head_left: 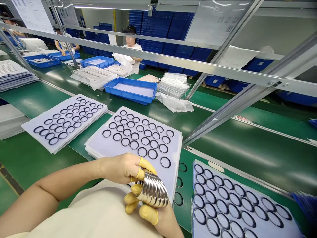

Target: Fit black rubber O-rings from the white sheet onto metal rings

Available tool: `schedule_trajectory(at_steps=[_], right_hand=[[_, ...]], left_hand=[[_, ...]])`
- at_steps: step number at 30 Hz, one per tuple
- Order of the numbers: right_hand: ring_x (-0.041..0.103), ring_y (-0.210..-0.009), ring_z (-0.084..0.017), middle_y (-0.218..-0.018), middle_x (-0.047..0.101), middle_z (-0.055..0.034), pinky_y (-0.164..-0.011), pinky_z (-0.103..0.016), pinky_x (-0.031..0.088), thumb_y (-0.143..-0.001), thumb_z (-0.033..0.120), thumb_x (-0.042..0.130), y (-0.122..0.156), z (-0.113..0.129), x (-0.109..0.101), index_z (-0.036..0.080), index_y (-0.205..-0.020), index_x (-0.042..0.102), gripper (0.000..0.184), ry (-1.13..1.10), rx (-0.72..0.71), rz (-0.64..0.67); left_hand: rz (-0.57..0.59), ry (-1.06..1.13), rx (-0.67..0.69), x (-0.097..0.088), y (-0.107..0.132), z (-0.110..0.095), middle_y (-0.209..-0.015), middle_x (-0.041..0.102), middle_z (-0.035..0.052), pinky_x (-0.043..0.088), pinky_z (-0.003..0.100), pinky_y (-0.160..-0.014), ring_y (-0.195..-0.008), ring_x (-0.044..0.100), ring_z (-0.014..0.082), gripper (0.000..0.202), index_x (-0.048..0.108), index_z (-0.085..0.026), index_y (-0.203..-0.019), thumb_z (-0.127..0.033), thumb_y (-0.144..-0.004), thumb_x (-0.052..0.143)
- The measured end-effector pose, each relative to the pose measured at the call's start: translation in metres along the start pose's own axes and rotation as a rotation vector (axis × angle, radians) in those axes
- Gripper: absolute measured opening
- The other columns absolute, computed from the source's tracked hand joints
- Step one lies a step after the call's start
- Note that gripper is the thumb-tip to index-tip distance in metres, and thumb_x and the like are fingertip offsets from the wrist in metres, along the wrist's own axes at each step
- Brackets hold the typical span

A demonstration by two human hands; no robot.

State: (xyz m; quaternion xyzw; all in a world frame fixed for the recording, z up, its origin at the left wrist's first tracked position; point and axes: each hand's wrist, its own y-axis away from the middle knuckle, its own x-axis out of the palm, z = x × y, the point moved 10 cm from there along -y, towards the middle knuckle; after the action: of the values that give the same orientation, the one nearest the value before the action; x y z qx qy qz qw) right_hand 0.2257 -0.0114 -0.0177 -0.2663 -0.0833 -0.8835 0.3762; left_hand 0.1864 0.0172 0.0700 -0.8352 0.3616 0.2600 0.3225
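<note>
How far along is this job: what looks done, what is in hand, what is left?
Done, seemingly: the right sheet has rings with greyish, filled-looking centres. In hand: the left hand and right hand hold fanned shiny discs. Left: the middle sheet and left sheet show rings with white, empty-looking centres.

Left hand [122, 169] and right hand [158, 219] meet, capped fingers [149, 214] curled closed together.
</note>
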Motion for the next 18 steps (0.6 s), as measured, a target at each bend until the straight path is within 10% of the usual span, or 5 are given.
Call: schedule_trajectory(at_steps=[4,10,18], right_hand=[[0.072,-0.069,-0.022,-0.085,0.077,-0.0067,-0.068,-0.038,0.059,-0.073,0.040,0.077,0.005,-0.005,-0.012,0.024,-0.096,0.074,0.029,-0.007,-0.003,-0.066],[0.069,-0.074,-0.025,-0.081,0.075,-0.0056,-0.067,-0.035,0.058,-0.070,0.034,0.077,0.008,0.017,-0.029,0.022,-0.084,0.074,0.018,0.502,-0.023,-0.256],[0.060,-0.112,-0.030,-0.124,0.065,-0.0059,-0.103,-0.046,0.043,-0.076,0.045,0.072,-0.001,0.039,-0.005,0.030,-0.130,0.055,0.059,0.728,-0.212,-0.064]], left_hand=[[0.202,-0.054,-0.143,0.000,0.002,0.009,-0.071,0.068,0.0013,0.045,0.020,-0.063,-0.061,0.057,0.0120,0.014,0.068,-0.021,-0.079,-0.015,-0.084,0.057],[0.434,0.498,-0.307,0.021,0.013,0.007,-0.055,0.059,-0.0023,0.038,0.018,-0.045,-0.045,0.048,0.0096,0.023,0.069,-0.018,-0.104,-0.027,-0.083,0.062],[0.424,0.742,-0.442,0.049,0.024,0.011,-0.055,0.063,-0.0005,0.045,0.020,-0.046,-0.043,0.053,0.0120,0.042,0.065,-0.017,-0.117,-0.045,-0.085,0.059]])
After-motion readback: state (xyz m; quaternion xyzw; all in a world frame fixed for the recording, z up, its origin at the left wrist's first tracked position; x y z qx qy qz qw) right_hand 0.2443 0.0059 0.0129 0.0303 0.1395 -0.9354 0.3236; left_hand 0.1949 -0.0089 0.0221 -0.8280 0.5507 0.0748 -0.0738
